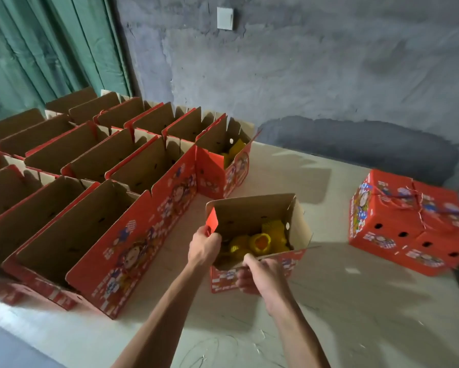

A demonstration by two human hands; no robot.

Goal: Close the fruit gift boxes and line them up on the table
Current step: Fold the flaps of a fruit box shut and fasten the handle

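Note:
A red printed fruit gift box [276,269] stands open in the middle of the table, with fruit in yellow foam nets [260,241] inside. My left hand [204,247] grips the box's left side flap near its top edge. My right hand [260,274] grips the near front flap, fingers curled over the rim. Two closed red boxes [403,221] stand side by side at the right of the table. Several open boxes [95,197] stand in rows on the left; the far right one of the back row [223,166] shows yellow nets inside.
The pale table top [329,301] runs to a grey plaster wall [302,75] at the back. A green curtain [37,49] hangs at the left. The table's near edge [37,322] crosses the lower left corner.

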